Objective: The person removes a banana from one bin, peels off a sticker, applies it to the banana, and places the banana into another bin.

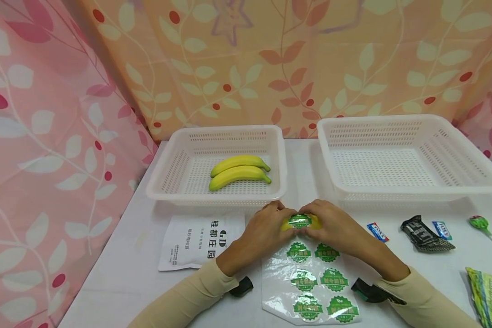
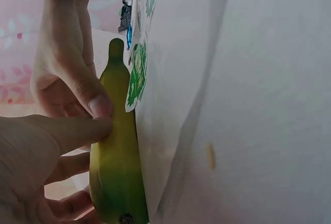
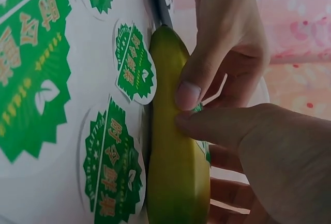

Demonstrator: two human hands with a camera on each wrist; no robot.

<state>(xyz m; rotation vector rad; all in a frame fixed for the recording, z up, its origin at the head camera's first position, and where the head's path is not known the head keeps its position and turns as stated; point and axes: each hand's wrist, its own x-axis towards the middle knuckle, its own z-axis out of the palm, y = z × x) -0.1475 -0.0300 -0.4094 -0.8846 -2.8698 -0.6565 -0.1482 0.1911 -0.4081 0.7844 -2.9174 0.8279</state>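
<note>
Both hands [image 1: 266,232] [image 1: 332,228] curled around a banana [image 1: 301,222] on white table [image 1: 119,273], floral curtains [image 1: 45,136] behind.

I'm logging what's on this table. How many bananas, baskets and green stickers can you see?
Bananas: 3, two in the left basket and one held by both hands
Baskets: 2
Green stickers: 7, six on the sheet and one on the held banana
Total: 12

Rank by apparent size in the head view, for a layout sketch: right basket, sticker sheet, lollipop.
1. right basket
2. sticker sheet, though it lies nearer the camera
3. lollipop
</note>
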